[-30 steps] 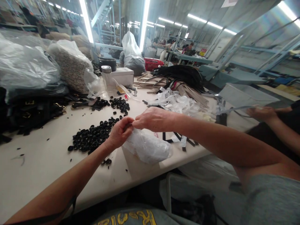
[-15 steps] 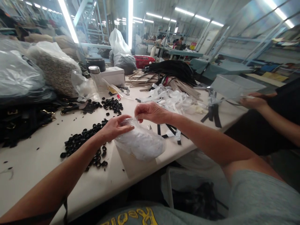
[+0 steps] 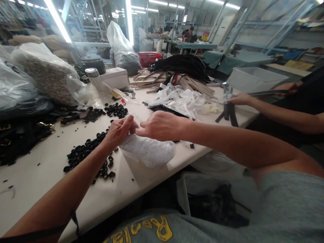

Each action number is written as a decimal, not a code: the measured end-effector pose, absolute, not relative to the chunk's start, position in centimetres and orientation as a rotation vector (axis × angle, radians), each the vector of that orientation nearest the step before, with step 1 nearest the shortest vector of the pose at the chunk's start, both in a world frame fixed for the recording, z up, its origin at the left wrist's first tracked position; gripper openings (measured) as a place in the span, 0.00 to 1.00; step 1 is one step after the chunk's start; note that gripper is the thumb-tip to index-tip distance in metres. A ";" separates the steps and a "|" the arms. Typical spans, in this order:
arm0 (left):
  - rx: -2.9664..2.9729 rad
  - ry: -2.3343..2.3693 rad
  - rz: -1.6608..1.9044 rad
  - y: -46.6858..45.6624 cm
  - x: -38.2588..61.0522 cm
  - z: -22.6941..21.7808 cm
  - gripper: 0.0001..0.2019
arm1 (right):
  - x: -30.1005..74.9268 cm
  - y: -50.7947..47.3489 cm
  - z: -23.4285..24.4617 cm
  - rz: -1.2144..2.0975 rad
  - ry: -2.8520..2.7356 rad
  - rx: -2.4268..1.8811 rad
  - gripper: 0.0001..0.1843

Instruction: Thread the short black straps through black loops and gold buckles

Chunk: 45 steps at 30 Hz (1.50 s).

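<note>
A clear plastic bag stuffed with white material (image 3: 149, 151) lies on the pale table (image 3: 40, 175) near its front edge. My left hand (image 3: 119, 130) and my right hand (image 3: 159, 125) meet at the bag's top end, fingers closed, pinching its plastic mouth. Just left of the bag spreads a heap of small black rings (image 3: 87, 152), with a second cluster of black rings (image 3: 116, 109) farther back.
Large filled plastic sacks (image 3: 48, 76) and black straps with buckles (image 3: 22, 130) crowd the left. A white box (image 3: 115, 77), white ribbon scraps (image 3: 181, 99) and black strips (image 3: 184, 65) lie behind. A co-worker's hand (image 3: 240, 99) holds a black strap at the right, by a grey bin (image 3: 253, 79).
My hands, spread apart on the bag's mouth half a second ago, have come together at its top. The co-worker's hand has moved left over the table.
</note>
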<state>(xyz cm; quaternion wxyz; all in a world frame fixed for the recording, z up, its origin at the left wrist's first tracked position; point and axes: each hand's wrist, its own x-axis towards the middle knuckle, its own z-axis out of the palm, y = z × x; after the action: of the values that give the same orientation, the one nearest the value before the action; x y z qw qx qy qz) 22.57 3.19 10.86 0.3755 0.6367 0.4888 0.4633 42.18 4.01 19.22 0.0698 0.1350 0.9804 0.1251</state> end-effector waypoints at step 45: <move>1.916 1.367 1.162 3.1 23.4 10.6 0.22 | 42.5 4.2 20.8 0.005 2.856 0.550 0.06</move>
<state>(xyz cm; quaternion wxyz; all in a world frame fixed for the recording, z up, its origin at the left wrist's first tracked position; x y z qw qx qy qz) 23.35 3.10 10.63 0.2555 0.7057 0.5036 0.4280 42.47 4.18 20.80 0.1164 0.1880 0.9752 0.0019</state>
